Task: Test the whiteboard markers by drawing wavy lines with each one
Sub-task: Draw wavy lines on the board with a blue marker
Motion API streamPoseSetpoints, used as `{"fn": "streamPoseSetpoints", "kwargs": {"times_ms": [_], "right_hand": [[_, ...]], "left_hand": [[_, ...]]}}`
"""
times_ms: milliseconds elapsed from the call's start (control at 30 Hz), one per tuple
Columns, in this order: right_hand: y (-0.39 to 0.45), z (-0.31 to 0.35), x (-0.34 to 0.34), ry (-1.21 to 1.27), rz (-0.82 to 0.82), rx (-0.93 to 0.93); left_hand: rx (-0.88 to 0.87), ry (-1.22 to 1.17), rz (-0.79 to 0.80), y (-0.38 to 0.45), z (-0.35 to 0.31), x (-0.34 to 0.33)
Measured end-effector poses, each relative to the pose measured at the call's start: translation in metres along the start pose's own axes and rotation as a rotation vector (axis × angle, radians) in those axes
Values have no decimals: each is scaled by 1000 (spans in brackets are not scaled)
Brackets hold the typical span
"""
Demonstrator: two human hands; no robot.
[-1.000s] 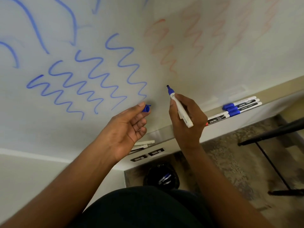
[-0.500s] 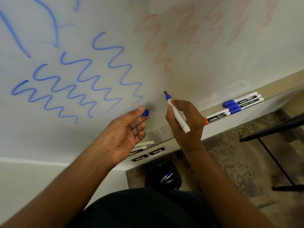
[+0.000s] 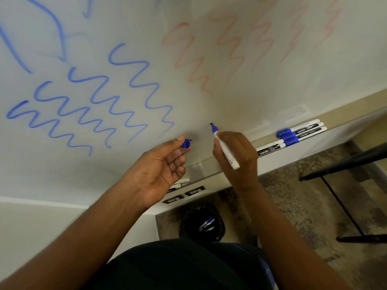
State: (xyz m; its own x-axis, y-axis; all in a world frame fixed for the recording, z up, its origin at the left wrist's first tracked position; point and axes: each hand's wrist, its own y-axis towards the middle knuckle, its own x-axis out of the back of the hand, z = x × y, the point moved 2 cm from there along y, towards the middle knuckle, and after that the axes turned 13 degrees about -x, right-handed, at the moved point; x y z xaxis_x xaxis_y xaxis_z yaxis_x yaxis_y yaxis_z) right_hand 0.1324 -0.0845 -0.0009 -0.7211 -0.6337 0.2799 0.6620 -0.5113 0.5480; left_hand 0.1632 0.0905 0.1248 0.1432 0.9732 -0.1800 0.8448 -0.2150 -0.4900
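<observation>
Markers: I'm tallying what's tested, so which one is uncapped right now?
The blue marker gripped in the right hand; those on the ledge are capped.

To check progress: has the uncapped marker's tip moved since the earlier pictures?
Yes, the marker tip dropped lower, farther below the red squiggle end.

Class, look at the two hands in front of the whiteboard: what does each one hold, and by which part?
The right hand grips an uncapped blue marker around its white barrel. The left hand pinches its blue cap by the side.
</observation>
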Motion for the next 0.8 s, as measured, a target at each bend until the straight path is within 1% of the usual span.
{"fn": "streamPoseSetpoints", "kwargs": {"times_ms": [100, 133, 167, 267, 300, 333, 367, 467, 533, 600, 700, 733, 800], "right_hand": [[2, -12, 11, -24, -115, -55], [-1, -13, 8, -30, -122, -66], [-6, -13, 3, -36, -88, -68], [-18, -10, -10, -43, 99, -31], [-17, -8, -9, -28, 112, -28], [-13, -5, -3, -6, 84, -36], [-5, 0, 6, 17, 19, -53], [32, 11, 33, 74, -245, -124], [50, 15, 40, 117, -327, -125], [53, 19, 36, 103, -280, -60], [36, 17, 29, -7, -66, 91], [34, 10, 32, -22, -39, 92], [37, -5, 43, -16, -99, 3]], "left_hand": [[3, -2, -3, -1, 1, -1], [3, -4, -5, -2, 2, -1], [2, -6, -6, -3, 2, -2], [4, -8, -10, -6, 3, -3], [4, -11, -11, -7, 3, -2], [6, -16, -11, -8, 4, -2], [7, -22, -11, -9, 4, -2], [5, -34, -14, -11, 4, -2], [1, -38, -18, -12, 4, -4], [-1, -44, -21, -13, 4, -7], [2, -56, -20, -14, 4, -12], [2, -61, -22, -14, 4, -15], [0, -75, -25, -14, 4, -20]]}}
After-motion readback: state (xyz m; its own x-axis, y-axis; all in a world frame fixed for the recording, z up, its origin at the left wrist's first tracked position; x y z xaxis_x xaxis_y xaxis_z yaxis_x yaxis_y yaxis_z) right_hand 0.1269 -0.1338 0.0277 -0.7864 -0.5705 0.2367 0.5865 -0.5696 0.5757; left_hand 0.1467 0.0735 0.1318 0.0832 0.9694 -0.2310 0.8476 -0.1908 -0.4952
